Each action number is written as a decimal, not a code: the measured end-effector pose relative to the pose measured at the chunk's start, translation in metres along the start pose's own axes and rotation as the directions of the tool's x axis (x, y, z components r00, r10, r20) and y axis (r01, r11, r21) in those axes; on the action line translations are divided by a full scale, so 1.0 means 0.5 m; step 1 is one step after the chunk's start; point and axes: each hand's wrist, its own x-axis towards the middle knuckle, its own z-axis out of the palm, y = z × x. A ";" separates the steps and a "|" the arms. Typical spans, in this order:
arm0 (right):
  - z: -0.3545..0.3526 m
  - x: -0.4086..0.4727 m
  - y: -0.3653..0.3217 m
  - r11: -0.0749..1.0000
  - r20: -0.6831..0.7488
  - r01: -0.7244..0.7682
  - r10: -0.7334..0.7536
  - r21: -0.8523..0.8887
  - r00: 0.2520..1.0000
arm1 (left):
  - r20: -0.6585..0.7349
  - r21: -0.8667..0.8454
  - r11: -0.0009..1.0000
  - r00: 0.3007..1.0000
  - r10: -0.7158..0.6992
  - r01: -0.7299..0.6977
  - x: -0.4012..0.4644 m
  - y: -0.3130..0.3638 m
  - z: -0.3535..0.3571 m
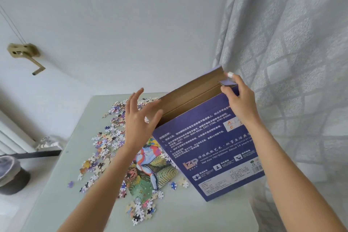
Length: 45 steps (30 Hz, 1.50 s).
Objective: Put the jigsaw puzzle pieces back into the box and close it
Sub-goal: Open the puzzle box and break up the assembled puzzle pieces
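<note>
1. The tall dark-blue cardboard puzzle box (207,149) is standing upright on the pale green table (188,216), its top flap open.
2. The right hand (238,98) is pinching the box's upper right corner.
3. The left hand (139,120) is hovering, fingers spread, beside the opening.
4. Loose multicoloured jigsaw pieces (105,145) are lying scattered on the table, left of the box.

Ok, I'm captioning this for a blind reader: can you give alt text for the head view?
A person's right hand grips the open top of an upright blue box on a pale table, while the open left hand reaches toward it. Loose puzzle pieces and a colourful printed sheet lie alongside.
</note>
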 end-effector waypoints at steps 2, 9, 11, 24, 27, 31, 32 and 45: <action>-0.004 0.003 0.000 0.998 -0.024 -0.028 0.029 0.048 0.999 | 0.239 -0.193 0.933 0.937 -0.255 0.303 -0.017 -0.009 -0.001; 0.003 0.025 -0.043 0.967 -0.021 -0.152 0.160 0.204 0.987 | 0.425 -0.501 0.641 0.810 -0.403 0.582 -0.008 -0.010 -0.028; 0.022 0.050 -0.071 0.946 0.001 -0.165 0.172 0.279 0.985 | 0.304 -0.624 0.584 0.850 -0.430 0.519 0.019 -0.022 -0.067; 0.438 0.196 -0.213 0.879 0.302 -0.229 0.103 0.419 0.948 | -0.255 -0.528 0.791 0.831 -0.494 0.308 0.103 -0.264 -0.343; 0.568 0.232 -0.236 0.872 0.344 -0.266 0.122 0.412 0.931 | -0.260 -0.437 0.824 0.826 -0.500 0.361 0.113 -0.335 -0.397; 0.709 0.271 -0.255 0.811 0.391 -0.359 0.177 0.462 0.903 | -0.265 -0.314 0.856 0.828 -0.495 0.411 0.127 -0.426 -0.458; 0.739 0.279 -0.256 0.797 0.403 -0.374 0.181 0.474 0.897 | -0.272 -0.298 0.858 0.825 -0.496 0.418 0.132 -0.444 -0.469; 0.960 0.401 -0.242 0.827 0.449 -0.403 0.211 0.392 0.869 | -0.340 -0.021 0.907 0.851 -0.401 0.420 0.210 -0.560 -0.485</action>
